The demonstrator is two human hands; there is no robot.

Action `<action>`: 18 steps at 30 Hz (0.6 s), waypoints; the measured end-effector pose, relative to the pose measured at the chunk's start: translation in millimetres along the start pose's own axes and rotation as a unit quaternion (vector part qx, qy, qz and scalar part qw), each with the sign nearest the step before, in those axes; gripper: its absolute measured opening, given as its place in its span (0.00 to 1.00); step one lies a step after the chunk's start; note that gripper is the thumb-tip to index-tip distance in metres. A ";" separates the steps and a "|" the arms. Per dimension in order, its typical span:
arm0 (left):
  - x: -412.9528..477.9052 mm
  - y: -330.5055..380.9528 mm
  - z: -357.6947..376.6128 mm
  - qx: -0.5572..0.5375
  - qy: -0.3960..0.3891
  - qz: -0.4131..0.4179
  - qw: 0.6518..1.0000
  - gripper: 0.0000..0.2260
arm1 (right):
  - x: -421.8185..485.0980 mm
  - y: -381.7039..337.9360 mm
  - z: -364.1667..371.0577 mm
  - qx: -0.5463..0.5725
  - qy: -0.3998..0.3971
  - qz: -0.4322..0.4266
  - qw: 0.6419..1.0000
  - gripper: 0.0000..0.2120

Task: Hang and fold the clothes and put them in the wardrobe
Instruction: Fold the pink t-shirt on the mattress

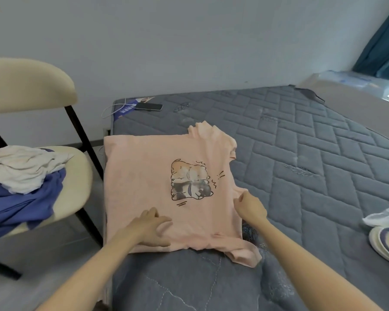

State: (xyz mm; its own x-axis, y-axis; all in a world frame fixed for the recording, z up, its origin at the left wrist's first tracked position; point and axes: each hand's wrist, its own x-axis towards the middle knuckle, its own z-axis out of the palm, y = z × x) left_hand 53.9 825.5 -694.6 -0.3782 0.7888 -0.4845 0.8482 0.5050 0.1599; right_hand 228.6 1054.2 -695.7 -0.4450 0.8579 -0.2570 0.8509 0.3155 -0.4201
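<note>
A pink T-shirt [144, 176] with a cartoon print lies spread flat on the grey quilted mattress [301, 153], its hem toward the left edge and one sleeve bunched near the front. My left hand [151, 225] rests flat on the shirt's near side, fingers slightly spread. My right hand [249, 207] pinches the shirt's fabric at its right edge, near the collar side. A heap of white cloth [20, 167] and blue cloth [20, 205] sits on the chair to the left.
A cream chair [27, 86] with black legs stands left of the bed. A phone [148, 106] with a white cable lies at the mattress's far corner. Stacked plates [386, 243] and a plastic bag [384, 216] sit at the right edge. A teal curtain [382, 41] hangs far right.
</note>
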 end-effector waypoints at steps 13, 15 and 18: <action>61.7 119.2 41.2 -0.045 0.093 0.195 0.975 0.24 | 52.7 39.8 8.7 0.321 -0.114 0.136 0.930 0.08; 65.5 121.7 45.8 -0.079 0.077 0.197 0.974 0.18 | 58.5 44.1 16.2 0.321 -0.067 0.131 0.936 0.12; 67.2 120.5 45.0 -0.172 0.067 0.183 0.966 0.17 | 55.2 50.0 16.4 0.355 0.035 0.162 0.920 0.07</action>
State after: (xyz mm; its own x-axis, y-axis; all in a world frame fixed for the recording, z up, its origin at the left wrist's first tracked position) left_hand 147.3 923.6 -746.6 -0.1403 0.9630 -0.2301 0.7700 0.2522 0.5861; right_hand 242.0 1110.7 -745.2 -0.1595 0.8925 -0.4219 0.5277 -0.2841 -0.8005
